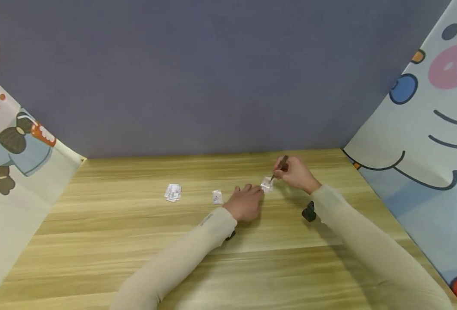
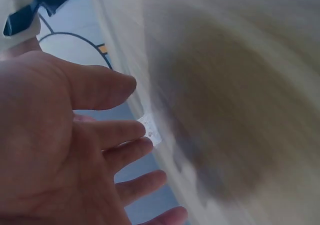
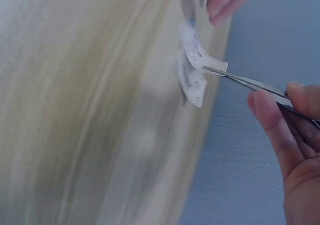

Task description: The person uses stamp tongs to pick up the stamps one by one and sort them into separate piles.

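In the head view my right hand (image 1: 297, 174) holds metal tweezers (image 1: 284, 162), pointing down at a small white printed paper slip (image 1: 265, 186). The right wrist view shows the tweezers (image 3: 247, 82) gripping the edge of an upward-curved slip (image 3: 194, 49). A second white printed piece (image 3: 196, 92) lies under or against it; whether they are joined I cannot tell. My left hand (image 1: 247, 202) reaches to the slip's left edge, palm down, its fingertips at or very near the paper. Loosely extended fingers (image 2: 130, 155) show in the left wrist view, with the slip (image 2: 151, 130) beyond.
Left of my left hand lies a single white printed slip (image 1: 217, 196). Further left is a small overlapping pile of similar slips (image 1: 172, 192). The wood-grain table (image 1: 96, 258) meets a grey-blue panel (image 1: 212, 77) behind and cartoon-printed panels (image 1: 426, 142) on both sides.
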Motion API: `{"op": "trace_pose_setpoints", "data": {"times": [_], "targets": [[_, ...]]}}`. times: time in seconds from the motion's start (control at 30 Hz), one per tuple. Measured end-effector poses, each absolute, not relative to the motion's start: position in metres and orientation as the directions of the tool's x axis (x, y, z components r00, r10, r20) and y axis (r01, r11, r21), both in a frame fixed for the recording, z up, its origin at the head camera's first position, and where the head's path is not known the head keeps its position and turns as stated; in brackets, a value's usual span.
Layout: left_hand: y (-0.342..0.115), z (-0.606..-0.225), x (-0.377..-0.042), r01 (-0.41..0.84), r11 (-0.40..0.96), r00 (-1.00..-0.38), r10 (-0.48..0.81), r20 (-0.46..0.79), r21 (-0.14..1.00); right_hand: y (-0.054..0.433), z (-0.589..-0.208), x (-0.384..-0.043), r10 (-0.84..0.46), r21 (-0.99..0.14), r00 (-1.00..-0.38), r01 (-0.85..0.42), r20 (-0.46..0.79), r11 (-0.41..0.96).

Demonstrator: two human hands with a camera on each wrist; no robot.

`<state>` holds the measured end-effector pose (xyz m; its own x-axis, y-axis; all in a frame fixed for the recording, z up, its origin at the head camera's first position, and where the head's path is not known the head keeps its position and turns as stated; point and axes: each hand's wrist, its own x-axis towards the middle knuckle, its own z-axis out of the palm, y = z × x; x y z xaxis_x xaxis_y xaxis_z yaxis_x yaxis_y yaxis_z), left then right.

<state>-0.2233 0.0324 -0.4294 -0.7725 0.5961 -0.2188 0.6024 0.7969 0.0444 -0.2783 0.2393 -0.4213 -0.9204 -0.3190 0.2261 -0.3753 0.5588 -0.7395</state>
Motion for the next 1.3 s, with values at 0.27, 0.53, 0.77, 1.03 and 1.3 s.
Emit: {"op": "trace_pose_setpoints", "data": {"times": [0.27, 0.53, 0.77, 1.03, 1.3], "targets": [[0.043, -0.434, -0.231, 0.604, 0.797, -0.769, 0.583, -0.263, 0.002, 0.239, -0.431, -0.280, -0.288, -0.706, -0.928, -0.368, 0.236, 0.605], [0.043, -0.433, -0.229, 0.601, 0.799, -0.772, 0.577, -0.268, -0.013, 0.240, -0.435, -0.278, -0.279, -0.636, -0.914, -0.406, 0.295, 0.657], [0.029, -0.426, -0.226, 0.578, 0.813, -0.783, 0.578, -0.231, 0.077, 0.237, -0.431, -0.273, -0.254, -0.640, -0.921, -0.388, 0.295, 0.663], [-0.028, -0.399, -0.210, 0.547, 0.831, -0.815, 0.556, -0.161, 0.100, 0.206, -0.418, -0.262, -0.280, -0.651, -0.878, -0.477, 0.389, 0.591], [-0.074, -0.394, -0.192, 0.506, 0.859, -0.841, 0.511, -0.179, 0.078, 0.159, -0.416, -0.262, -0.386, -0.674, -0.841, -0.538, 0.380, 0.506]]}}
